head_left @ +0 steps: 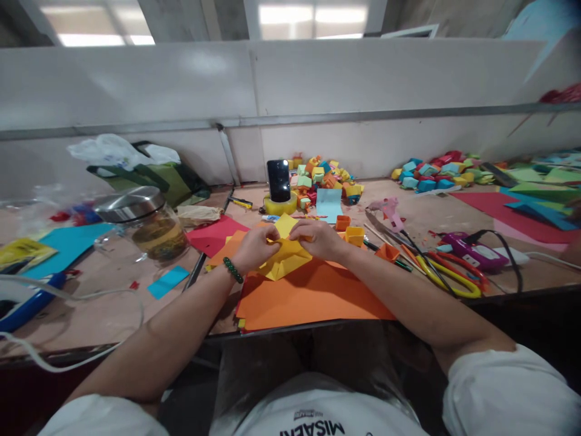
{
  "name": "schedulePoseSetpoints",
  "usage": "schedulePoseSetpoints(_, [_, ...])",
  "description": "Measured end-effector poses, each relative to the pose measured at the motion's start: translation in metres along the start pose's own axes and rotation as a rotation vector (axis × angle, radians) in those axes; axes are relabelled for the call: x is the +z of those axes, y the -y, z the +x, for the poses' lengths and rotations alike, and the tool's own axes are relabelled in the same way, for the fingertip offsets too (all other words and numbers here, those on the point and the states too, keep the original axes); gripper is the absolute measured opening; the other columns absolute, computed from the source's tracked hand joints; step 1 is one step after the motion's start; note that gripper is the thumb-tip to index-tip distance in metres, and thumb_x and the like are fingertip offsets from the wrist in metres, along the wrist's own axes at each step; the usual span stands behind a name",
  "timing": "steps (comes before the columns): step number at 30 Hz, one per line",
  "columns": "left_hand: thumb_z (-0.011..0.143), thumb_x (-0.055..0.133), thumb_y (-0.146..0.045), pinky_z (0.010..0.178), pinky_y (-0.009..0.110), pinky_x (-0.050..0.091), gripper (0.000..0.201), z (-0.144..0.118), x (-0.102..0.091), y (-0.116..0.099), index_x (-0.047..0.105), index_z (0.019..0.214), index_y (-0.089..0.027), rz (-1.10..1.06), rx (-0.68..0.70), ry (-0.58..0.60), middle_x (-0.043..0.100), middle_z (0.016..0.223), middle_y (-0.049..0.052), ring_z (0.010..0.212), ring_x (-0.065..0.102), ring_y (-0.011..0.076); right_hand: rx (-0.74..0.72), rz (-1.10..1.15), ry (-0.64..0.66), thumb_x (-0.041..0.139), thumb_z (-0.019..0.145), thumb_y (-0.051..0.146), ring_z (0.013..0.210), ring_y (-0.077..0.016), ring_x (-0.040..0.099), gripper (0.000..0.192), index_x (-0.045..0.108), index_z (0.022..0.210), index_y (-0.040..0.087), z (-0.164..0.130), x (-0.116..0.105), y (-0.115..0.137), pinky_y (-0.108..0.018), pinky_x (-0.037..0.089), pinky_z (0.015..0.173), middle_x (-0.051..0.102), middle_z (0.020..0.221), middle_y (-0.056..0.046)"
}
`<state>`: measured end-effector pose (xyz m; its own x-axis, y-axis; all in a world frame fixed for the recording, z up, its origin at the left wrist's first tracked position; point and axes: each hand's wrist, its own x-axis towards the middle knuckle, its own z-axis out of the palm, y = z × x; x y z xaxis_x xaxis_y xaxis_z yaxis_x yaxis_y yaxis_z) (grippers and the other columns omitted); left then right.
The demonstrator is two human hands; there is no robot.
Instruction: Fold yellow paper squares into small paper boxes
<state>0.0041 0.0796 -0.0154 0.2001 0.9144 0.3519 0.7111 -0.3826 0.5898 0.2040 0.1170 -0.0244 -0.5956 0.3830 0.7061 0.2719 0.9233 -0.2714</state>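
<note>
A creased sheet of yellow paper [285, 257] is pinched between both hands above the table's front part. My left hand [258, 243], with a green bead bracelet [233, 270] at its wrist, grips the left side of the sheet. My right hand [321, 239] pinches it on the other side, fingertips close to the left ones. Orange paper sheets [313, 300] lie stacked beneath. Small folded boxes, one yellow [354, 235] and one orange [387, 252], stand beside my right forearm.
A phone [278, 180] leans upright on a yellow tape roll [280, 204]. Behind are piles of folded paper pieces [318, 175]. To the right lie scissors [449, 275], a pink glue gun [390, 212] and a purple device [474, 251]. A glass jar [158, 233] stands left.
</note>
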Motion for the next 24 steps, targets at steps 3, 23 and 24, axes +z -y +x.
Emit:
schedulePoseSetpoints(3, [0.062,0.053,-0.015,0.058,0.024,0.038,0.007,-0.001,0.003,-0.002,0.048,0.064,-0.019,-0.011,0.027,-0.027,0.055,0.063,-0.003,0.061,0.049,0.0117,-0.007,-0.091,-0.006,0.048,0.069,0.0,0.082,-0.0161,0.066,0.029,0.066,0.077,0.021,0.001,-0.003,0.008,-0.028,0.053,0.079,0.07,0.084,-0.003])
schedulePoseSetpoints(23, [0.078,0.056,-0.016,0.06,0.027,0.039,0.007,-0.02,-0.003,-0.036,0.057,0.083,-0.021,0.547,0.083,-0.179,0.069,0.096,0.004,0.08,0.063,0.0198,0.357,0.261,-0.226,0.065,0.074,0.024,0.081,-0.0178,0.068,0.025,0.067,0.099,0.02,0.005,0.0,0.02,-0.03,0.055,0.072,0.07,0.092,-0.006])
schedulePoseSetpoints(24, [0.079,0.055,-0.016,0.06,0.027,0.038,0.007,-0.021,-0.003,-0.037,0.058,0.084,-0.021,0.582,0.084,-0.165,0.069,0.097,0.005,0.08,0.063,0.02,0.398,0.242,-0.203,0.066,0.074,0.023,0.079,-0.018,0.068,0.021,0.068,0.094,0.02,0.005,0.002,0.019,-0.03,0.055,0.071,0.071,0.087,-0.004])
